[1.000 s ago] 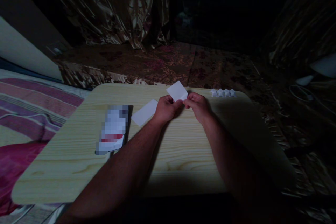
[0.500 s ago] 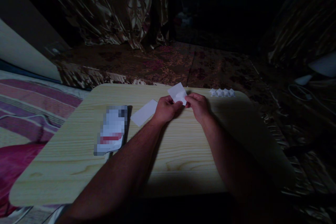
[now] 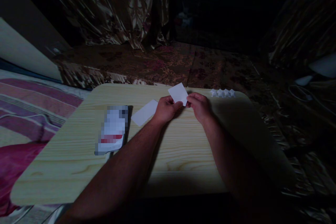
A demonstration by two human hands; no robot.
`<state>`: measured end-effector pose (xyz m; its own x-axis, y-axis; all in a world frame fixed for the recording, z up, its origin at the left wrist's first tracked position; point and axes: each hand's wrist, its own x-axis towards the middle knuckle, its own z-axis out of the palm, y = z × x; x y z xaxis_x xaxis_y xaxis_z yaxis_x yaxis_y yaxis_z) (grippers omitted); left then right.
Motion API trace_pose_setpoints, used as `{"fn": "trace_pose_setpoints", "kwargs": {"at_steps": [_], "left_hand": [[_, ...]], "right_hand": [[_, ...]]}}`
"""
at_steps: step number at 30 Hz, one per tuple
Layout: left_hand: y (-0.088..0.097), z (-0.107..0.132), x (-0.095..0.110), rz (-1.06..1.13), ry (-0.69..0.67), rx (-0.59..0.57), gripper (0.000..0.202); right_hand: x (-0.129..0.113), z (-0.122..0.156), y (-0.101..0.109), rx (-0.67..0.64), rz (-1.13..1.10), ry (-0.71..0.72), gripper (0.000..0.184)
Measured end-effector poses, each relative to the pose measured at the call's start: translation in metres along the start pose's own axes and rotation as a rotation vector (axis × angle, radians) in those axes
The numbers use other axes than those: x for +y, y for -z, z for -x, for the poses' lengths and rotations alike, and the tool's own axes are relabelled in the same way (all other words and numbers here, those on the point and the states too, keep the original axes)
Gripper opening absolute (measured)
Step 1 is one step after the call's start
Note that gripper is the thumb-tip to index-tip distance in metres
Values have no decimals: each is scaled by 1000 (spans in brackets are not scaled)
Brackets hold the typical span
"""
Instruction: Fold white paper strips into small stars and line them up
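A small square sheet of white paper (image 3: 179, 92) is held up over the far half of the wooden table (image 3: 181, 157). My left hand (image 3: 166, 108) pinches its lower left side, thumb lying on the front. At its lower right edge, the fingertips of my right hand (image 3: 197, 104) are closed on the same sheet. The fingers behind the paper are hidden. Beside my left wrist lies a white paper rectangle (image 3: 144, 112), flat on the tabletop.
A phone-like object (image 3: 114, 129), blurred out, lies left of my left forearm. Several small white folded paper shapes (image 3: 222, 93) stand in a row at the far right edge. A striped bed cover (image 3: 39, 98) is at left, patterned curtains (image 3: 126, 7) behind.
The sheet's face, which showed a raised or bent part near my fingers, now looks flat and smooth. My right hand has shifted very slightly; the left stays put.
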<state>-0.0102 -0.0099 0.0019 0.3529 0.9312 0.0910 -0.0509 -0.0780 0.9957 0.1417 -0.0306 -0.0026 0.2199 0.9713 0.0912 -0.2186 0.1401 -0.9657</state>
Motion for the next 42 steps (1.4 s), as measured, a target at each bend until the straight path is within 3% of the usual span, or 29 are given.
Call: {"fn": "trace_pose_setpoints", "kwargs": {"at_steps": [7,12,16,26,31,42], "left_hand": [[1,1,0,-11,-12,-25,20],[1,2,-1,-81,0,-52,20],[0,3,1,-133,-29,-44,22],[2,-5,0,143,-70,300,25],[1,-5,-2,99,-94,281,25],[0,-4,-1,75,-89,250,15]], "right_hand": [[-2,1,-1,53,66,-7,19],[-4,3,-2,-10,103,11,22],[-2,4,-3,25,183,22,22],[-4,7,-5,-36,235,-15,18],[-8,10,-9,-96,265,-27,19],[-4,10,-6,-58,185,-4,30]]}}
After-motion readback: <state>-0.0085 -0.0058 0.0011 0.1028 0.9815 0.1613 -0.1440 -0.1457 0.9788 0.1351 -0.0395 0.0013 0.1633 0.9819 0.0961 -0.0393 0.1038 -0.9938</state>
